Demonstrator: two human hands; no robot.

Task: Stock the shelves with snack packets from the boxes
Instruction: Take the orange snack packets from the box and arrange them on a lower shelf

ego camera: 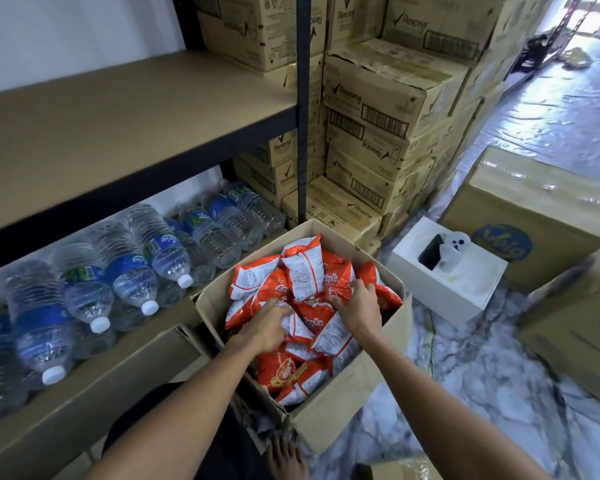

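Nearby, at the bottom of the view, both arms reached down into the open box (343, 403) on the floor. It was packed almost to the top with snack packets (302, 275), orange and white, all jumbled up.

The left hand (271, 323) was pushed in among the packets near the middle of the pile. It was blurry, so I could not tell if it held one or just touched them. The right hand (357, 306) lay on top of the pile, on the right side. Its fingers (366, 289) were spread and bent down over an orange packet, gripping it like a claw. The packets were right under both hands and touching them.

A bit farther, to the left, water bottles (129, 275) lay in rows on the low shelf. Above them was the wide brown shelf board (118, 116). No snack packets lay on any part of it that showed.

So I think the job had hardly begun. The box was nearly full, and almost every packet was left to move up.

Farther back stood a tall stack of brown cartons (378, 98). On the right floor sat a small white box (465, 289) and a big closed carton (534, 202).
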